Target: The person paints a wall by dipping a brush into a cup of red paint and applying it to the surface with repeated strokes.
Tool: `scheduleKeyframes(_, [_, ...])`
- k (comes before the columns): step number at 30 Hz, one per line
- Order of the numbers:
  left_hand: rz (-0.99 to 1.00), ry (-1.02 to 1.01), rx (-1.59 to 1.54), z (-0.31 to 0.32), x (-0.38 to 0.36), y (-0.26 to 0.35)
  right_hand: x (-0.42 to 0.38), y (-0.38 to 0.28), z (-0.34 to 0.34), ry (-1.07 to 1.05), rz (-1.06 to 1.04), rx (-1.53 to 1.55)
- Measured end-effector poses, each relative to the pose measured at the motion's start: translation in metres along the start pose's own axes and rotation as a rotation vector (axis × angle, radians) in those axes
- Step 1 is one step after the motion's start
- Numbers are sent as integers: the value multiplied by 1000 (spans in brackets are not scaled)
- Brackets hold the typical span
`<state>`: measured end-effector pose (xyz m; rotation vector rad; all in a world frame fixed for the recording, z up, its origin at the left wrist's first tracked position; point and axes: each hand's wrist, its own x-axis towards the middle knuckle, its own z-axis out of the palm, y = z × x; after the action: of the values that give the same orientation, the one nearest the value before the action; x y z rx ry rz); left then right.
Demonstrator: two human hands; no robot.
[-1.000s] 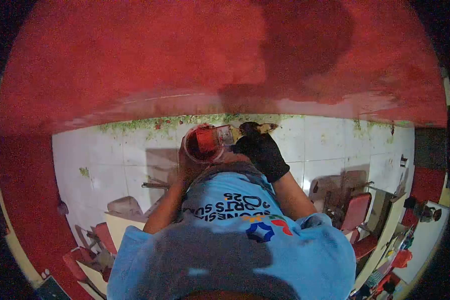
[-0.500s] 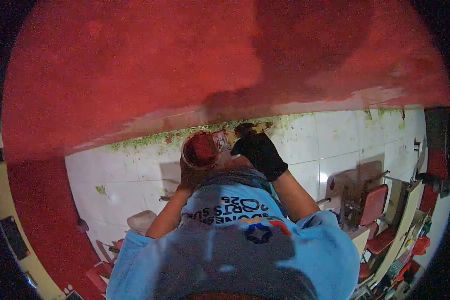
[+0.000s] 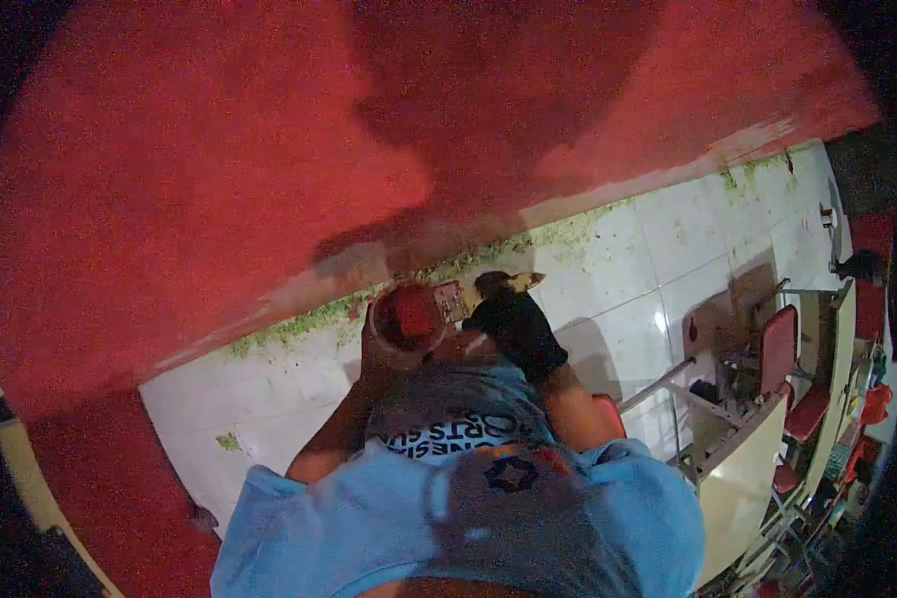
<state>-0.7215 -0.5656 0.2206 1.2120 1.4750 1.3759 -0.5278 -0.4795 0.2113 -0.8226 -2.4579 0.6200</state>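
Observation:
My left hand (image 3: 374, 357) is wrapped round a small tub of red paint (image 3: 406, 324) in front of my chest, mostly in shadow. A black glove covers my right hand (image 3: 518, 331), closed on the handle of a flat paintbrush (image 3: 450, 300). The brush's light wooden handle end sticks out beyond the glove on the right. Its ferrule, smeared with red, lies at the tub's right rim, and the bristles are hard to make out against the red paint.
A red-painted wall (image 3: 219, 179) rises ahead, with a bare, unpainted strip along its foot. Green flakes (image 3: 309, 321) litter the white tiled floor (image 3: 608, 279) by the wall. To the right stand red chairs (image 3: 779, 349) and a pale-topped table (image 3: 743, 488).
The view has turned, so the wall's base now slants more and more furniture shows at the right. Both hands keep their hold on the tub and the paintbrush, still close together.

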Motion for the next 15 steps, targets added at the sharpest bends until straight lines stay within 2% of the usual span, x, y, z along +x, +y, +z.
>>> scheduleKeyframes(2, [-358, 47, -962, 9, 5, -4, -7, 17, 20, -15, -41, 55])
scheduleKeyframes(3, [-354, 40, -963, 13, 7, -16, -13, 27, 34, -9, -41, 50])
scheduleKeyframes(5, [-241, 55, -248, 21, 9, -48, -22, 45, 60, 101, 438, 822])
scheduleKeyframes(6, [-250, 49, -247, 25, 8, -65, -26, 52, 67, 103, 448, 824])
scheduleKeyframes(8, [-205, -11, -317, 33, 18, -102, -22, 72, 72, 196, 196, 285])
scheduleKeyframes(9, [-182, -38, -356, 36, 27, -124, -22, 84, 79, 198, 197, 280])
scheduleKeyframes(11, [-126, -93, -436, 44, 44, -167, -26, 111, 98, 81, 154, 11])
scheduleKeyframes(12, [-118, -97, -440, 48, 53, -188, -28, 125, 109, 86, 153, 3])
scheduleKeyframes(14, [-123, -230, -428, 53, 69, -228, -33, 148, 137, 86, 351, 13])
scheduleKeyframes(15, [-115, -232, -431, 58, 75, -242, -36, 156, 148, 90, 348, 6])
